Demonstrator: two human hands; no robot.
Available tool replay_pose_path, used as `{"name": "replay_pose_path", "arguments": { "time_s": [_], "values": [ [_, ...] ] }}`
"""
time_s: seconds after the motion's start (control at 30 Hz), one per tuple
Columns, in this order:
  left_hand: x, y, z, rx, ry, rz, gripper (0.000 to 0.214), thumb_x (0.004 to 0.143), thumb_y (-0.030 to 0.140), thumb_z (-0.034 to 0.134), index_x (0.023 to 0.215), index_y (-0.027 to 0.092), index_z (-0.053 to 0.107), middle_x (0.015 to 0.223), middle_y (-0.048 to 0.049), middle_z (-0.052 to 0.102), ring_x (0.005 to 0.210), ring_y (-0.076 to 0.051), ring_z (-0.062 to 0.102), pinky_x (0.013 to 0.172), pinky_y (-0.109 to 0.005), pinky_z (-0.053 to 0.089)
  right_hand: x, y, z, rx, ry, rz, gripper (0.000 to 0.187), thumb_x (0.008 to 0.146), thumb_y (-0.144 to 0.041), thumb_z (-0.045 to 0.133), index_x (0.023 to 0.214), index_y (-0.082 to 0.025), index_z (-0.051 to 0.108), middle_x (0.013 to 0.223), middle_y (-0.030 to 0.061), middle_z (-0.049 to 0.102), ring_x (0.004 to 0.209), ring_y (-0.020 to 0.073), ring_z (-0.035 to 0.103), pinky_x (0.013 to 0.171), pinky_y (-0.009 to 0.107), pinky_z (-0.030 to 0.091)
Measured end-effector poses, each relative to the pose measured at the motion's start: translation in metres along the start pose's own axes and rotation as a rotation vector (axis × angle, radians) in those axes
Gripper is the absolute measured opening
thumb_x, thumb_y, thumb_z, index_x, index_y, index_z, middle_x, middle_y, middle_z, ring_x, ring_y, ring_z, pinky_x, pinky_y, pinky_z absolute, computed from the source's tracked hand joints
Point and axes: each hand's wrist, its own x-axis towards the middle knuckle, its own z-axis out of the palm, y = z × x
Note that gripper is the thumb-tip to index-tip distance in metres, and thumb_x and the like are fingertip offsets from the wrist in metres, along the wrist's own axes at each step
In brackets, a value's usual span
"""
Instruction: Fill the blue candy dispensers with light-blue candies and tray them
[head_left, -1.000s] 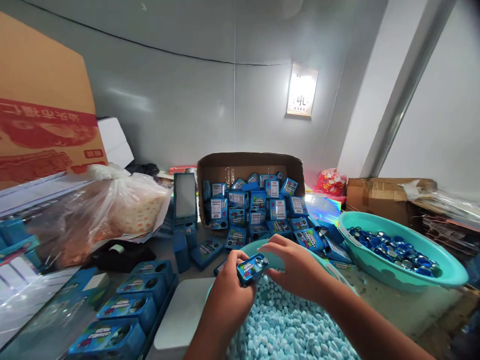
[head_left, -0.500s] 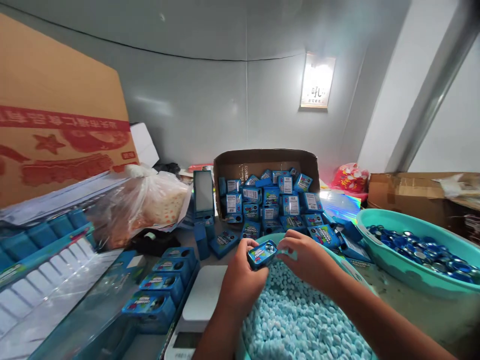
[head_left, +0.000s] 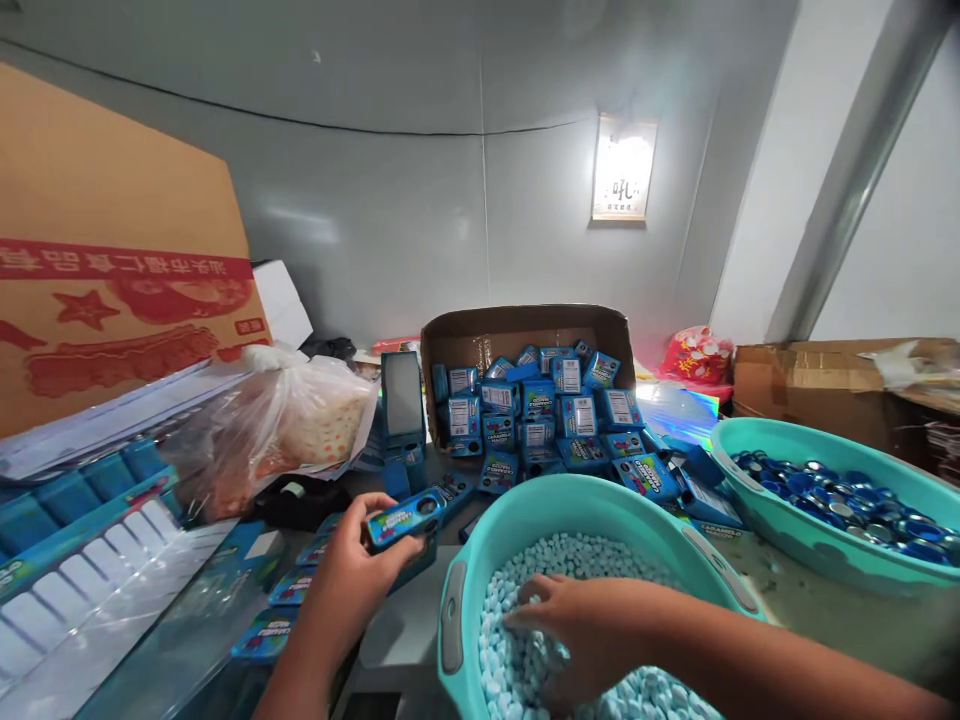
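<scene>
My left hand (head_left: 356, 555) is closed around a small blue candy box (head_left: 405, 517), tilted, with a dark round hole in its top face. Just below it, several like blue boxes (head_left: 264, 632) stand in a row in a tray, partly behind my forearm. My right hand (head_left: 574, 630) reaches down into a turquoise basin (head_left: 459, 560). Its fingers are apart among the pale blue candies (head_left: 517, 650), and the fingertips are partly buried.
Behind the basin, a cardboard box (head_left: 525, 320) lies on its side, full of blue candy boxes. At right stands a second turquoise basin (head_left: 739, 440) of shiny blue tins. A white scale (head_left: 397, 630) sits left of the near basin. Large carton (head_left: 142, 300) at left.
My left hand has moved left, away from above the basin, with the candy box in it. My right hand has left the candy box and gone down into the candies.
</scene>
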Motion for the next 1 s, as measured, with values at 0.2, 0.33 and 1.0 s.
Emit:
{"name": "replay_pose_path", "arguments": {
  "time_s": [0.2,0.33,1.0],
  "values": [
    [-0.007,-0.029,-0.004,0.024,-0.277,-0.033,0.052,0.065,0.041,0.076,0.109,0.022,0.055,0.111,-0.0088,0.067,0.105,-0.028,0.065,0.09,-0.041,0.051,0.008,-0.009,-0.005,0.087,-0.159,0.053,0.046,0.066,-0.034,0.079,0.11,-0.025,0.071,0.102,0.0067,0.067,0.08,0.0243,0.064,0.062,0.03,0.043],
    [-0.017,-0.01,-0.004,-0.125,0.016,0.137,0.045,0.075,0.045,0.073,0.11,0.023,0.056,0.121,-0.0089,0.063,0.119,-0.026,0.059,0.105,-0.044,0.044,0.007,-0.007,-0.006,0.132,-0.193,0.113,0.033,0.068,-0.025,0.079,0.101,-0.025,0.074,0.088,0.0028,0.07,0.073,0.0204,0.061,0.058,0.028,0.037],
    [-0.031,0.017,-0.02,-0.378,0.425,0.333,0.017,0.083,0.03,0.069,0.092,0.019,0.059,0.089,0.0001,0.067,0.085,-0.014,0.066,0.081,-0.025,0.051,0.008,0.002,-0.025,0.209,0.1,0.155,0.016,0.079,-0.009,0.065,0.082,-0.021,0.074,0.073,-0.0004,0.068,0.065,0.0143,0.057,0.061,0.025,0.037]
  ]
}}
